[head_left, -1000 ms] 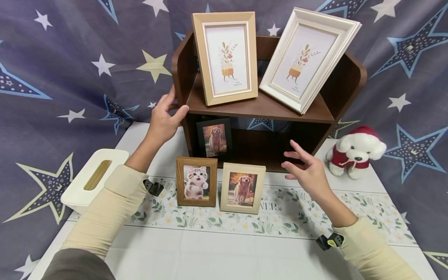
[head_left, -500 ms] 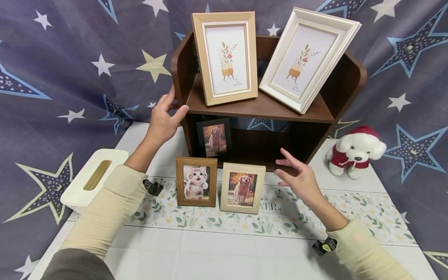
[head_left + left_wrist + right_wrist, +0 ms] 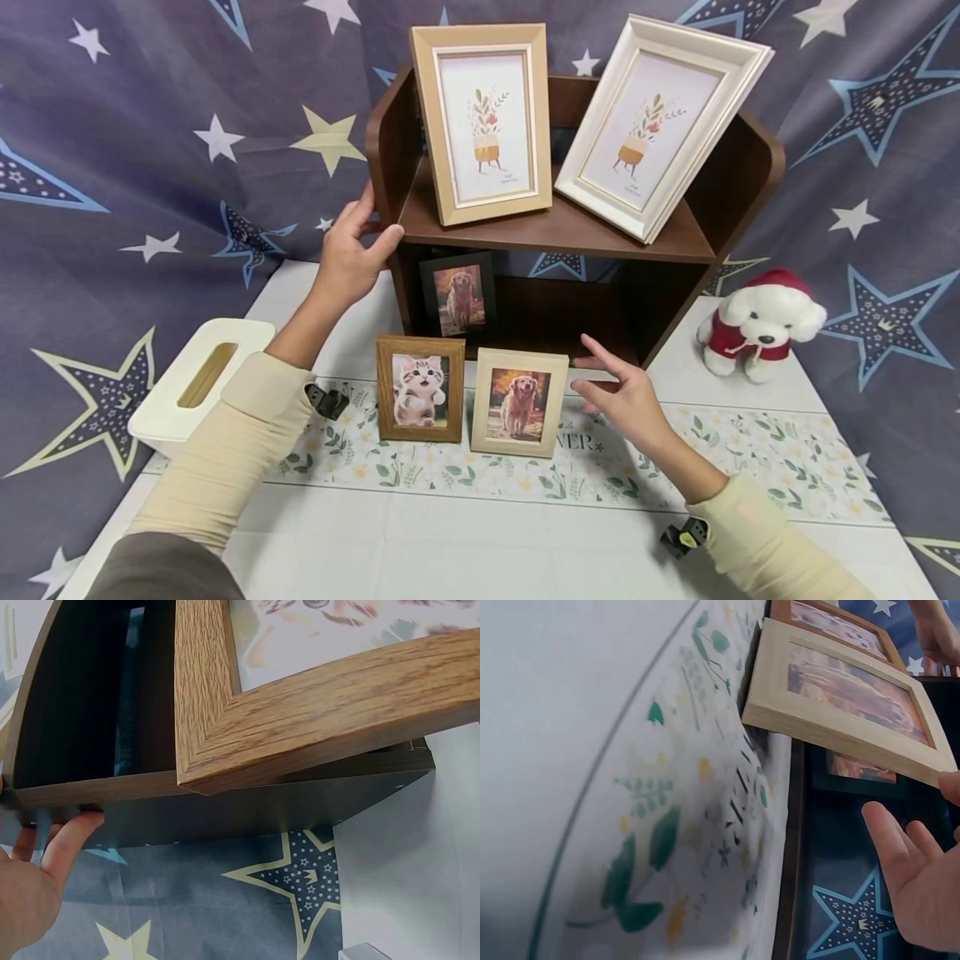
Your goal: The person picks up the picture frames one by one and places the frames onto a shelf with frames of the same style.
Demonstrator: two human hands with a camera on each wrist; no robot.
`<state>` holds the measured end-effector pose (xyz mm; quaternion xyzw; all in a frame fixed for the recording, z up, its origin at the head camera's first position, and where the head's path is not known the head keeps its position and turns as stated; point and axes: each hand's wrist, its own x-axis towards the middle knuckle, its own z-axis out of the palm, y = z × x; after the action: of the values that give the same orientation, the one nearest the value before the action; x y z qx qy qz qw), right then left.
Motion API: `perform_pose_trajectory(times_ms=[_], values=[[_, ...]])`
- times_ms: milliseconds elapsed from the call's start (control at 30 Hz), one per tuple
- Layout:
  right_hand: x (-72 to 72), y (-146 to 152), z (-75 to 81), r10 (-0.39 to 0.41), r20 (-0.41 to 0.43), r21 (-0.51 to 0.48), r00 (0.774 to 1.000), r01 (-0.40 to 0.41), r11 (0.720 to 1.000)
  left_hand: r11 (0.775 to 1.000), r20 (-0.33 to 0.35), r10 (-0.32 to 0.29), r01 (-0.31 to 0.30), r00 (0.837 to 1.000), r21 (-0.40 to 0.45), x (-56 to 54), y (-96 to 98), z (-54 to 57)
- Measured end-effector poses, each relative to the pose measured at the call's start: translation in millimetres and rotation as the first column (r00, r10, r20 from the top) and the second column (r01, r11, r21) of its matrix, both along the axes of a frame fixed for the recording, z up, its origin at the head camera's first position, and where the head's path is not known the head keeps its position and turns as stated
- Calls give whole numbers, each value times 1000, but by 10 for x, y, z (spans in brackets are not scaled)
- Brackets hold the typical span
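Observation:
My left hand (image 3: 352, 254) holds the left side of a dark brown two-tier shelf (image 3: 555, 237), thumb at its front edge and fingers along the outer side. Fingers spread, my right hand (image 3: 626, 400) is just right of a pale wood picture frame (image 3: 517, 448) with a dog photo. In the right wrist view its fingertips (image 3: 876, 817) are close to that frame's upper right corner. Left of it stands a brown wood picture frame (image 3: 384, 387) with a kitten photo. A black picture frame (image 3: 429, 287) with a dog photo stands in the shelf's lower tier.
A tan picture frame (image 3: 538, 117) and a tilted white picture frame (image 3: 600, 108) stand on the upper tier. A white tissue box (image 3: 172, 408) is at the left, a plush dog (image 3: 768, 321) in red at the right. A floral runner (image 3: 450, 479) crosses the table.
My right hand has moved left and slightly down, toward the pale wood frame. The left hand stays on the shelf, and the frames have not moved.

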<state>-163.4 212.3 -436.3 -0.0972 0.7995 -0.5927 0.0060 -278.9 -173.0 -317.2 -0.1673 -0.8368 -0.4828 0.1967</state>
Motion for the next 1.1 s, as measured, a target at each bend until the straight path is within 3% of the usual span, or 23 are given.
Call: perform_pose_trajectory(times_ms=[267, 633, 1100], values=[[19, -89, -85, 13, 38, 12, 999, -13, 1000, 1000, -5, -7, 7, 1000, 4, 1, 4, 6], [83, -183, -198, 14, 62, -48, 998, -11, 999, 1000, -4, -3, 3, 1000, 4, -3, 4, 4], [177, -247, -368, 4, 34, -81, 999, -1, 997, 1000, -3, -2, 2, 1000, 2, -13, -8, -19]])
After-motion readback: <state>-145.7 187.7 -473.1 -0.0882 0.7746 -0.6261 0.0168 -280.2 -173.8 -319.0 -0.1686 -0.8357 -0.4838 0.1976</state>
